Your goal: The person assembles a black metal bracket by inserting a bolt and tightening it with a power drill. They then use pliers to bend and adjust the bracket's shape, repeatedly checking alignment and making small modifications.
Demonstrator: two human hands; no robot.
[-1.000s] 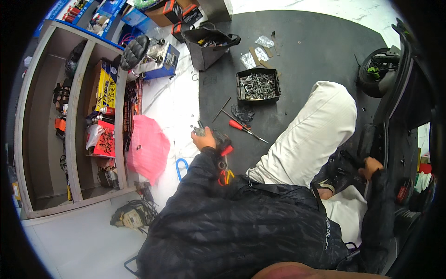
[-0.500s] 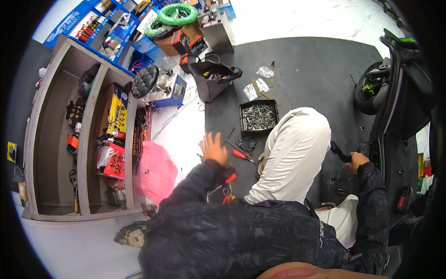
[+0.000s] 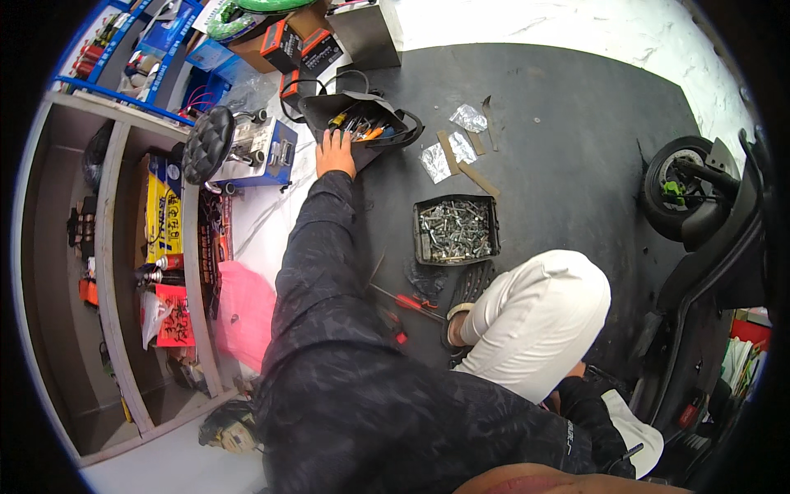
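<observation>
Clock positions taken from the wearer's torso; right hand, at two o'clock, mostly hidden behind the bent knee; whether it is open, or has hold of anything, cannot be told; red-handled screwdriver, at eleven, flat on the dark mat; pink sheet, at ten; black tray of loose screws, at twelve; left hand, at eleven, arm outstretched, fingers extended and slightly parted, nothing seen in its grasp; grey tool bag, just beyond its fingertips, contact uncertain; bag's opening long from nine to three, with hand tools lying at one o'clock from the left hand, much the nearer hand; knee and tray stand between right hand and bag; near rim and looped handle edge the opening; scooter wheel, between one and two; black-seated stool, between ten and eleven; foil packets, at twelve.
</observation>
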